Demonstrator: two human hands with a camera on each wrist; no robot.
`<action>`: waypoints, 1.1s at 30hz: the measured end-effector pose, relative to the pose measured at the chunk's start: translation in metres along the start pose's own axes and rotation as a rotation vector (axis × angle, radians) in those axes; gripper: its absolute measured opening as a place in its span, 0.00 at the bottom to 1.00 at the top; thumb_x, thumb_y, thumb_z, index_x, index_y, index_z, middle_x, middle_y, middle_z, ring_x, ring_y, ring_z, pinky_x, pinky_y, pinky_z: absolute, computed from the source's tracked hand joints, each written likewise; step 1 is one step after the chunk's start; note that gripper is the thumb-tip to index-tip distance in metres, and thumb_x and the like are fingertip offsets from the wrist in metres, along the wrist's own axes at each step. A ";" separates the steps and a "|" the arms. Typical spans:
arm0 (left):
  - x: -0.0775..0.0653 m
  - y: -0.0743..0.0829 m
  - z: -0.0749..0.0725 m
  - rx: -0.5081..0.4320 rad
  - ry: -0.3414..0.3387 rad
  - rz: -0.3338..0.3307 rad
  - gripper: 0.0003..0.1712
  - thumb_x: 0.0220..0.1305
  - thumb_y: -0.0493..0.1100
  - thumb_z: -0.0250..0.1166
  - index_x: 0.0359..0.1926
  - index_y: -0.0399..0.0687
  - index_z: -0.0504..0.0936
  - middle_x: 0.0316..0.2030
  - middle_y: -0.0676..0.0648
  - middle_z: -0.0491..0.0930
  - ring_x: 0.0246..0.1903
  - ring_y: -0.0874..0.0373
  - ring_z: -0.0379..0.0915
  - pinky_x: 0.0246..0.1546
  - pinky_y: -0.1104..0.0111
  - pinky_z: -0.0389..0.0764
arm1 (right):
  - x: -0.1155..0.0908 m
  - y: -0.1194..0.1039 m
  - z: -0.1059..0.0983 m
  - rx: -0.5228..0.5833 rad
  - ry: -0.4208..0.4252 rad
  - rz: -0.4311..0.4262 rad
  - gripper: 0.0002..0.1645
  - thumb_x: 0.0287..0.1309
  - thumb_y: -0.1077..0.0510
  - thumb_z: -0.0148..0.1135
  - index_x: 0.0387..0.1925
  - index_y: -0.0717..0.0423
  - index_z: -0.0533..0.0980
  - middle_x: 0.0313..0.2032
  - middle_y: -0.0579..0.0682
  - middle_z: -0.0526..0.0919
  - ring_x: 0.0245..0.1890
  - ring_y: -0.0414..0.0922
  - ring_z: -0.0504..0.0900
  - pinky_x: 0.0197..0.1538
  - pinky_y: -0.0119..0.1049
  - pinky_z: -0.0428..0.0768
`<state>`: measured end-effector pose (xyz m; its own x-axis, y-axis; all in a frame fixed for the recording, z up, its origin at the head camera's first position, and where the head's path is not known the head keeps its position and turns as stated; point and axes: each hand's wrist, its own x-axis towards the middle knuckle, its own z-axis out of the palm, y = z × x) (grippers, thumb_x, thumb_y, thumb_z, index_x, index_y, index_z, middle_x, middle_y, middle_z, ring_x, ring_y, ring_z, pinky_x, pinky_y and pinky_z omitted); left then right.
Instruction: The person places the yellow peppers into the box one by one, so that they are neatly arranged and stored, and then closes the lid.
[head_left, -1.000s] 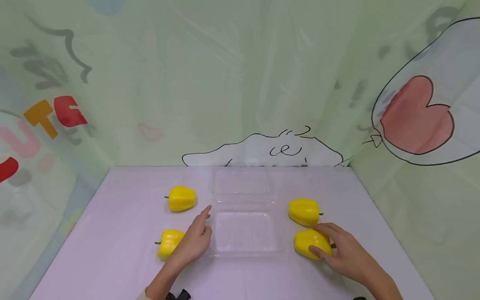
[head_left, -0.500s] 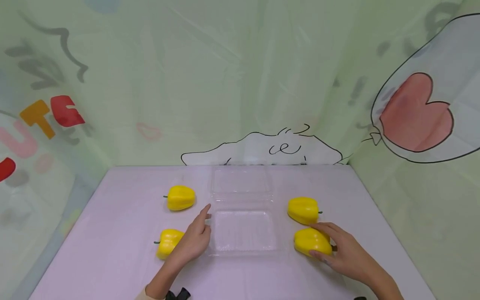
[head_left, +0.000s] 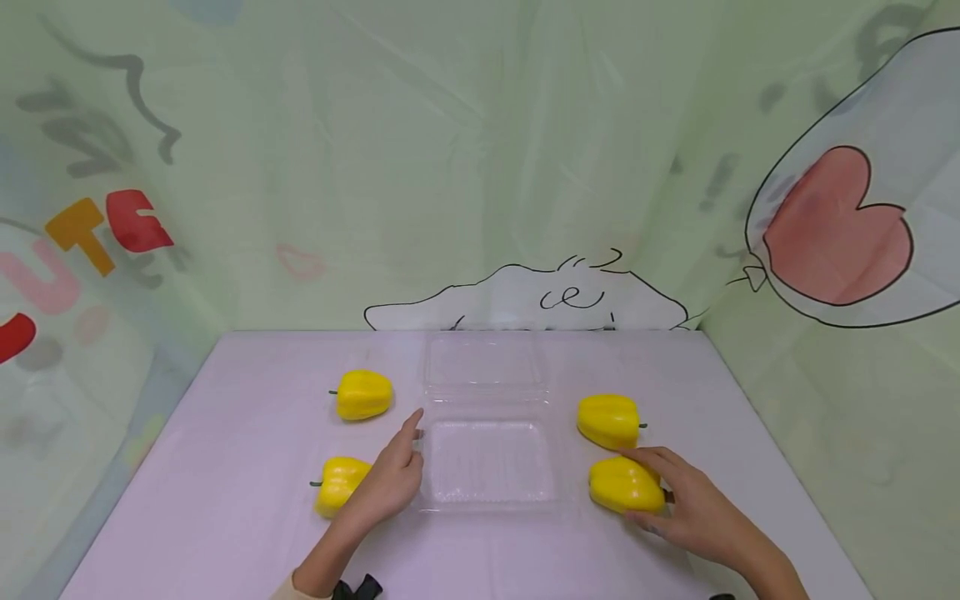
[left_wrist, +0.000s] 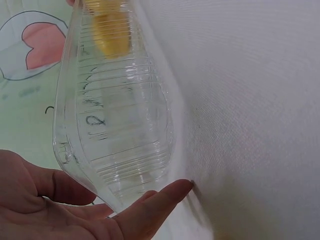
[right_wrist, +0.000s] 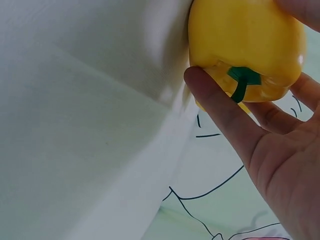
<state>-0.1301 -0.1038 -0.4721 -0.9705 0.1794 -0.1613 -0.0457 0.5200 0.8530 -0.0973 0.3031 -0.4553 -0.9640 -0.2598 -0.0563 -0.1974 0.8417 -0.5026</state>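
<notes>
Gripping a glossy, lobed yellow pepper (right_wrist: 247, 40) with green stem, fingers of the right hand (head_left: 693, 510) arch partly open. Fingers of the left hand (head_left: 390, 479) extend, free, beside a clear container (head_left: 491, 462).

Pale green sheeting (head_left: 480, 167) encloses a whitish table (head_left: 240, 500).

High head view, close wrist views
</notes>
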 end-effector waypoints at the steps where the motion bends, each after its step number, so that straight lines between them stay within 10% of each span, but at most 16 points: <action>1: 0.000 0.000 0.000 -0.003 -0.002 0.002 0.36 0.78 0.35 0.42 0.85 0.42 0.50 0.76 0.31 0.66 0.78 0.32 0.59 0.78 0.33 0.59 | 0.000 0.000 0.000 0.002 -0.002 -0.004 0.49 0.49 0.42 0.83 0.71 0.48 0.74 0.62 0.52 0.82 0.59 0.52 0.83 0.52 0.49 0.89; 16: 0.001 0.001 -0.003 -0.013 -0.007 -0.024 0.38 0.78 0.36 0.43 0.85 0.42 0.48 0.75 0.30 0.66 0.76 0.31 0.62 0.75 0.33 0.64 | 0.000 0.002 0.003 -0.004 0.035 -0.048 0.49 0.47 0.44 0.85 0.70 0.47 0.75 0.60 0.48 0.82 0.56 0.50 0.84 0.50 0.37 0.88; 33: 0.000 0.002 -0.002 -0.027 -0.010 -0.026 0.39 0.76 0.36 0.45 0.85 0.44 0.49 0.76 0.31 0.67 0.71 0.35 0.69 0.73 0.34 0.67 | 0.002 -0.005 -0.002 0.005 0.032 -0.012 0.49 0.50 0.44 0.83 0.72 0.47 0.73 0.61 0.51 0.81 0.58 0.50 0.83 0.53 0.47 0.89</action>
<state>-0.1309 -0.1046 -0.4693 -0.9665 0.1740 -0.1885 -0.0777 0.5017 0.8615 -0.0988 0.2993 -0.4512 -0.9669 -0.2541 -0.0224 -0.2079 0.8360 -0.5078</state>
